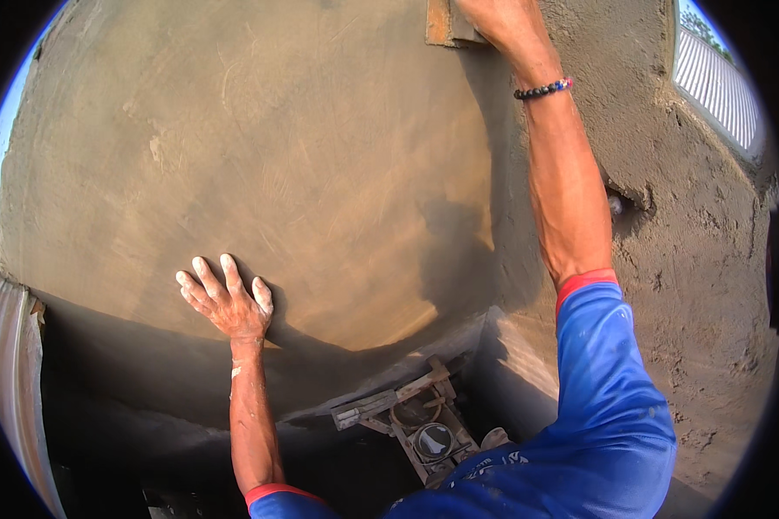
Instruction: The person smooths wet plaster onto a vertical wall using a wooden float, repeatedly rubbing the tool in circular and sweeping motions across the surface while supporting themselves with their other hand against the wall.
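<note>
My left hand (227, 301) rests against a smooth, grey-brown plastered wall (303, 138), its fingers spread and whitened at the tips. My right hand (500, 22) reaches up to the top edge of the view, where the picture cuts part of it off. It is closed on a plasterer's float (440, 23), of which a wooden, orange-brown end shows. The float lies against the wall near the inner corner. A dark beaded bracelet (544, 89) circles my right wrist.
Rough plaster covers the right-hand wall (692, 285), which has a hole (627, 208) behind my forearm. Below, a wooden scaffold (389, 406) bears a bucket (434, 441). Corrugated sheeting (13, 372) stands at lower left. An opening at upper right shows a ribbed roof (718, 82).
</note>
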`<state>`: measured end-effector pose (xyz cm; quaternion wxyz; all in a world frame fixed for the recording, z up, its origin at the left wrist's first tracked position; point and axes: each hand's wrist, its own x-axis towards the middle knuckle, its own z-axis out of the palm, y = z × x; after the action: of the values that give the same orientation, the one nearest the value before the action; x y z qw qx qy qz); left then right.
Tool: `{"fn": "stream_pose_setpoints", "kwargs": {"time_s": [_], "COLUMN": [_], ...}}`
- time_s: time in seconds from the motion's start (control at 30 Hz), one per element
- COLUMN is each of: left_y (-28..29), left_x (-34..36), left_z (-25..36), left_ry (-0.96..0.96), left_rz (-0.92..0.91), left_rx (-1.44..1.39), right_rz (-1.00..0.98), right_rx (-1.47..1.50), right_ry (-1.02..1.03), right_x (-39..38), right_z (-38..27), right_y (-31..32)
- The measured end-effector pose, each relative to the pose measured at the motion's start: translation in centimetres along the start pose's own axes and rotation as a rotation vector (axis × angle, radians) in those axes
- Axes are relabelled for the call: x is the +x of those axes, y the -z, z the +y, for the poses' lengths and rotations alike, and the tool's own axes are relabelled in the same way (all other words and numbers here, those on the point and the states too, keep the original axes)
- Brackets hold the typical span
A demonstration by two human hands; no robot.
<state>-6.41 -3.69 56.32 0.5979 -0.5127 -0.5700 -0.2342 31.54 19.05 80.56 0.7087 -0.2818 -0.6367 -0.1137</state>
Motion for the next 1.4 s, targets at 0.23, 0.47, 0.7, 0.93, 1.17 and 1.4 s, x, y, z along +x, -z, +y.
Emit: {"fn": "stream_pose_setpoints", "kwargs": {"time_s": [0.23,0.47,0.7,0.93,1.17,1.4], "left_y": [-0.5,-0.2,-0.6,-0.9,-0.6,-0.1], "left_x": [0.0,0.4,0.3,-0.1,0.0,0.4], "left_z": [1.0,0.1,-0.1,0.2,0.7,0.7], "left_ry": [-0.032,-0.073,-0.060,-0.043,-0.042,0.003], "left_rz": [0.023,0.023,0.018,0.028,0.028,0.022], "left_rx": [-0.033,-0.015,0.046,0.013,-0.023,0.012], "right_rz": [-0.190,-0.280,-0.197,-0.271,-0.240,-0.336], "right_rx": [-0.046,-0.034,0.103,-0.033,-0.132,-0.116], "right_ry": [-0.324,-0.800,-0.813,-0.188,-0.132,-0.371], "right_x": [-26.7,-53.5,-52.6,-23.7,-14.5,-32.6], "right_z": [5.5,7.4,4.6,1.0,3.6,6.5], "right_y": [2.7,3.3,1.5,0.8,2.9,4.6]}}
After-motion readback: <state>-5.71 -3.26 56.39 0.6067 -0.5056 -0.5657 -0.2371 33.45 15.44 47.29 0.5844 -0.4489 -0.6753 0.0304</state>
